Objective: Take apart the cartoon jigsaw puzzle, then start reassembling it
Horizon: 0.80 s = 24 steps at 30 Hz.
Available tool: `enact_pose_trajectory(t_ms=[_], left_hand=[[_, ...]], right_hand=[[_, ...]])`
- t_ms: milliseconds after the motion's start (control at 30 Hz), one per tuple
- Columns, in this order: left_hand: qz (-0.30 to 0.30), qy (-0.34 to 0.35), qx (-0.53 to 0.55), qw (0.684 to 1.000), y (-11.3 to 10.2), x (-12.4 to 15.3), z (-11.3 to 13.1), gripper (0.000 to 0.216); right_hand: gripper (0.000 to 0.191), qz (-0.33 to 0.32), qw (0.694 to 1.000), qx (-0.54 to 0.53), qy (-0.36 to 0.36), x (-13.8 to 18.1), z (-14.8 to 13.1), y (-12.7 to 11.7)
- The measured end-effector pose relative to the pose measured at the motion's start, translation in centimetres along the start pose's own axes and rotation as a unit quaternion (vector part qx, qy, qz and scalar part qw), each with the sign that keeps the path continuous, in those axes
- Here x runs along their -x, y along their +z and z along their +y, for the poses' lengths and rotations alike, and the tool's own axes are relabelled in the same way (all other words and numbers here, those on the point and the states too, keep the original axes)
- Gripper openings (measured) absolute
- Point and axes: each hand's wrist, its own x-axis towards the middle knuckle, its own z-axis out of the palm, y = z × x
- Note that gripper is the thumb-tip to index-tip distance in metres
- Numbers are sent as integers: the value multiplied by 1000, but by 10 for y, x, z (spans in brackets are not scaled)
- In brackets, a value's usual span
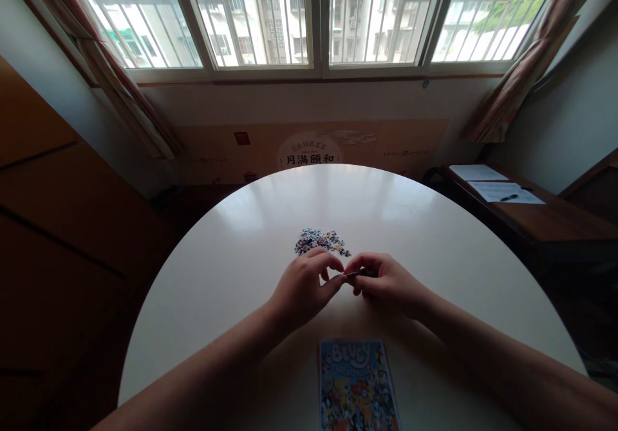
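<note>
Over the middle of a round white table, both hands meet at a small, dark, flat puzzle piece [363, 272], seen nearly edge-on. My right hand [389, 283] pinches it between thumb and fingers. From the other side, my left hand [306, 283] is closed with its thumb and fingertips at the piece's left end. Just beyond the hands lies a loose heap of jigsaw pieces [318, 240], partly hidden by my left hand. A colourful Bluey picture sheet [358, 383] lies flat nearer to me, between my forearms, and runs out of the bottom of the view.
The white table [217, 289] has a curved edge all round. At the right, papers [502, 192] and a dark pen [508, 197] rest on a brown wooden desk [555, 215]. Barred windows and curtains [512, 89] stand behind; a brown cabinet [62, 238] is at the left.
</note>
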Motion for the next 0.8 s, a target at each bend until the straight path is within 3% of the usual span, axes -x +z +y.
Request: enact_pose_trajectory(t_ms=[333,500,800], left_hand=[[-2,47,23,999,1,1,1,7],[3,27,55,998,2,0,-1,7],[32,-62,87,994,-8,-5,-12,8]], right_hand=[[27,-14,999,4,-41,0,0,3],[39,-18,999,9,-28,1,2,2],[40,-5,999,-33,-9,0,2,2]])
